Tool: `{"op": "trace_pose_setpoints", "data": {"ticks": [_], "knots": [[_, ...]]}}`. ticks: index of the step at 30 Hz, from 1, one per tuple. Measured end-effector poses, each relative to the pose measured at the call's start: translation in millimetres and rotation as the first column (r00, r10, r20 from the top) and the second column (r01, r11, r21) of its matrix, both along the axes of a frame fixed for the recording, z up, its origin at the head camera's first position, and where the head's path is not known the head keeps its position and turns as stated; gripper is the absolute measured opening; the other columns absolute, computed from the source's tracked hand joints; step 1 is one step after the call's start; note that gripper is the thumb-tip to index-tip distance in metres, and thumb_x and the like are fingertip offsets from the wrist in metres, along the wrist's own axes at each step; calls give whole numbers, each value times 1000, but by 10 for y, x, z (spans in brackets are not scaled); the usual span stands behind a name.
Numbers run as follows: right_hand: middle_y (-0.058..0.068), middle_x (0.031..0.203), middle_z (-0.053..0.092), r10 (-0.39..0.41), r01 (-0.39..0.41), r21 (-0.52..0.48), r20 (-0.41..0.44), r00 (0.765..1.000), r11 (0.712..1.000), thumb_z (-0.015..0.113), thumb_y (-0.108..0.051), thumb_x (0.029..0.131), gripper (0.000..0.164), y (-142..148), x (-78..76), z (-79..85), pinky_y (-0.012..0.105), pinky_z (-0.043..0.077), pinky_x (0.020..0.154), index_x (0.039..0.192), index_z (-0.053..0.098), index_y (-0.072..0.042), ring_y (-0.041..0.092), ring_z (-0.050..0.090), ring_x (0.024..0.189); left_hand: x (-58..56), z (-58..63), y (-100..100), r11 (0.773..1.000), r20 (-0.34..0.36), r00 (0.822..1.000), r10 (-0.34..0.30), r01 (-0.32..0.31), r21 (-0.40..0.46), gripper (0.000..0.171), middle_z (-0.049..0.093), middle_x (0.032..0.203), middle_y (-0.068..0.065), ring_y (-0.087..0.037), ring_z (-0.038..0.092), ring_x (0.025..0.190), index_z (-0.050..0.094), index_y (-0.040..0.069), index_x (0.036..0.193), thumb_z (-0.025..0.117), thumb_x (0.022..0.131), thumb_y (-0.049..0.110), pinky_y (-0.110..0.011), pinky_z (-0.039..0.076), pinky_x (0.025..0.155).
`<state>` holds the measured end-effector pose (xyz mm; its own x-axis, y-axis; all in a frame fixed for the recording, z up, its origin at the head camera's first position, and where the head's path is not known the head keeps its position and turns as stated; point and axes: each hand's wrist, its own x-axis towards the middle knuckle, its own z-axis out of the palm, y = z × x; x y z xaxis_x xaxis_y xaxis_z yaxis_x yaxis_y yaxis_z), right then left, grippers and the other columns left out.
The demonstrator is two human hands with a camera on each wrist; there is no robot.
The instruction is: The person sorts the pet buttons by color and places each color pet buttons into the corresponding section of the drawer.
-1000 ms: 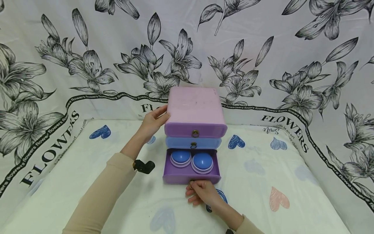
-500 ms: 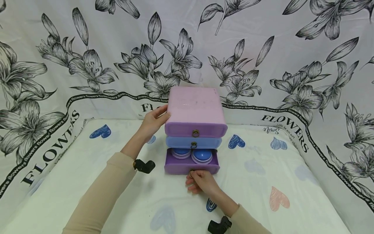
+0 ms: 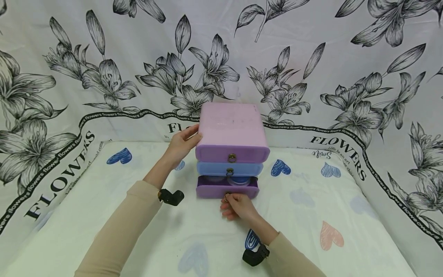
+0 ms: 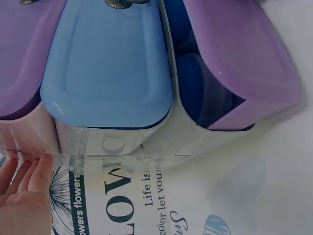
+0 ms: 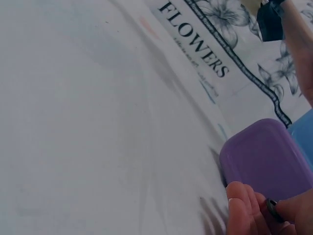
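Note:
A small three-tier drawer cabinet (image 3: pixel 232 125) with a pink top stands on the bedding. Its purple top drawer (image 3: pixel 211 154) and blue middle drawer (image 4: pixel 110 63) are pushed in. The purple bottom drawer (image 3: pixel 209 191) is partly out, with round blue-topped objects (image 4: pixel 190 90) inside, mostly hidden under the tier above. My left hand (image 3: pixel 181 145) rests against the cabinet's upper left side, fingers fairly straight along the wall. At the bottom drawer's front, my right hand (image 3: pixel 240 206) pinches the ring pull (image 5: pixel 273 210) between thumb and index finger, the other fingers loosely bent.
White bedding (image 3: pixel 297 238) printed with hearts spreads around the cabinet. Close behind it hangs a flower-printed cloth (image 3: pixel 290 30). A black wrist camera (image 3: pixel 171 197) sits on the left wrist, another black device (image 3: pixel 255 255) on the right.
The bottom drawer has slid inward, away from me, with my right hand moving along on its ring pull. The round blue objects are now mostly covered. My left hand stays in place.

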<state>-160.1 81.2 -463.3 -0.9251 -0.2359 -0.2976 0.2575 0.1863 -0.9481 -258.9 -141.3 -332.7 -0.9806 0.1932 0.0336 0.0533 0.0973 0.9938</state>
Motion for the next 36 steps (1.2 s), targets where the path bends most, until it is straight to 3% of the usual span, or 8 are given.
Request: {"op": "trace_pose_setpoints", "data": {"ticks": [6, 12, 16, 23, 28, 36], "knots": [[7, 78, 69, -17, 17, 3, -19, 1000, 1000, 45, -26, 98, 37, -8, -109, -15, 27, 56, 51, 95, 64, 5, 10, 63, 56, 121, 143, 28, 1000, 11, 1000, -11, 11, 6, 57, 32, 148, -6, -22, 37, 132, 34, 10, 143, 56, 92, 23, -35, 38, 106], [6, 77, 68, -47, 47, -4, -21, 999, 999, 44, -26, 98, 37, -31, -201, -32, 27, 56, 51, 94, 63, 4, 10, 63, 55, 151, 180, 38, 1000, 6, 1000, -13, 13, -1, 56, 31, 148, -7, -22, 38, 131, 33, 9, 143, 54, 93, 21, -33, 39, 105], [4, 75, 68, -63, 63, -1, -28, 998, 998, 44, -27, 98, 37, -38, -251, -39, 27, 56, 51, 94, 64, 3, 9, 63, 55, 129, 168, 38, 1000, 1, 1000, -12, 12, -5, 57, 31, 149, -8, -23, 37, 132, 33, 9, 144, 55, 93, 23, -34, 38, 105], [9, 80, 69, -68, 68, -27, -14, 998, 997, 45, -29, 98, 38, -24, -308, -99, 27, 56, 52, 97, 63, 4, 10, 64, 56, 3, -12, 15, 1000, 11, 1000, -1, 1, 20, 57, 34, 147, -1, -18, 40, 130, 37, 16, 142, 58, 91, 31, -32, 38, 106], [10, 81, 69, -57, 56, -24, -17, 998, 998, 45, -30, 98, 39, -18, -328, -111, 27, 56, 53, 99, 63, 4, 10, 64, 57, -13, -42, 9, 1000, -2, 1000, 5, -5, 15, 57, 35, 147, -1, -18, 42, 129, 38, 17, 142, 58, 91, 33, -32, 38, 105], [8, 80, 69, -39, 39, 8, -21, 999, 999, 44, -30, 98, 38, -12, -366, -112, 28, 57, 53, 99, 64, 2, 11, 65, 57, 125, 157, 28, 1000, 28, 1000, -7, 6, 21, 55, 33, 148, -6, -22, 41, 129, 35, 10, 143, 55, 92, 24, -33, 38, 106]]}}
